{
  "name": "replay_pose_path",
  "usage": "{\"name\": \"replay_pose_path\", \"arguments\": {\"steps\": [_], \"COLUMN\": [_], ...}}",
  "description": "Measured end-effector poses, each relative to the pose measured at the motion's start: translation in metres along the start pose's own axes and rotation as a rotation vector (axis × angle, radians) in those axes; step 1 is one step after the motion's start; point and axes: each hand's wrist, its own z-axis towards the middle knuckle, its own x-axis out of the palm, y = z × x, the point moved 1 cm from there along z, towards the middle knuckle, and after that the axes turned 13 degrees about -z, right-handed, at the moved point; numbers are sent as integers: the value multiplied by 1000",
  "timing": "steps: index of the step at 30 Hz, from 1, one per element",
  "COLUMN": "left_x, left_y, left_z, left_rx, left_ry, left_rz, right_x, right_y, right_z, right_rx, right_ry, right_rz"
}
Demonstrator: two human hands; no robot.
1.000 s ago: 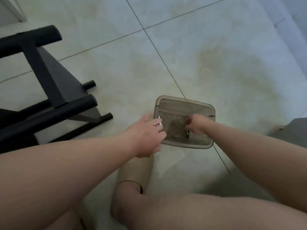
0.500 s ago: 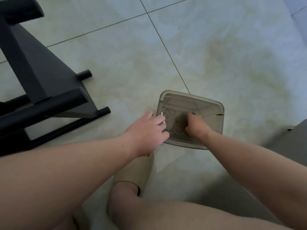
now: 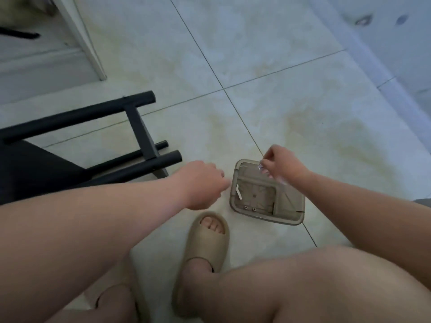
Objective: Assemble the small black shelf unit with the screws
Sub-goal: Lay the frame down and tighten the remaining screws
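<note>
Head view: black shelf unit [image 3: 140,127] lies left on the floor [image 3: 279,101]. Two screws [image 3: 250,208] sit in tray [image 3: 291,221], right of it. Right hand [image 3: 286,165] fingers pinch a clear bag [image 3: 262,167] over the tray; left hand [image 3: 200,183] fingers curled, contents unclear. Open bag over tray to catch strays.

Right hand [image 3: 283,167] lifted from tray [image 3: 294,220] pinching clear bag [image 3: 263,168], left hand [image 3: 203,183] drawn back

**Bare arms, tan slides**

Your left hand [image 3: 200,185] and right hand [image 3: 284,166] are bare, as are both forearms; your legs show bare at knee and shin; your right foot wears a tan foam slide [image 3: 207,243], thick-soled and rounded, its open front showing the toes; a matching slide [image 3: 116,297] covers your left foot, partly hidden under your arm.
</note>
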Motion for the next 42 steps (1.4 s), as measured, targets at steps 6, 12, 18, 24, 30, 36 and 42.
{"name": "replay_pose_path", "arguments": {"steps": [6, 12, 18, 24, 30, 36, 42], "left_x": [-51, -71, -59, -42, -41, -33, -24], "left_y": [12, 35, 68, 73, 90, 92, 96], "left_z": [-82, -148, -183, -159, -129, -107, -98], "left_rx": [-261, -545, -763, -772, -777, -796, -805], "left_ry": [-246, -400, -335, -264, -223, -147, -220], "left_rz": [-302, -736, -891, -842, -868, -1033, -1079], "right_x": [-61, -69, -42, 1, 17, 28, 36], "right_y": [96, 163, 185, 194, 198, 192, 191], "right_z": [-59, -120, -162, -172, -159, -150, -147], "right_rx": [-243, -362, -347, -222, -274, -242, -222], "right_ry": [-43, -89, -58, -23, 36, 70, 60], "right_rz": [204, 307, 351, 571, 635, 685, 727]}}
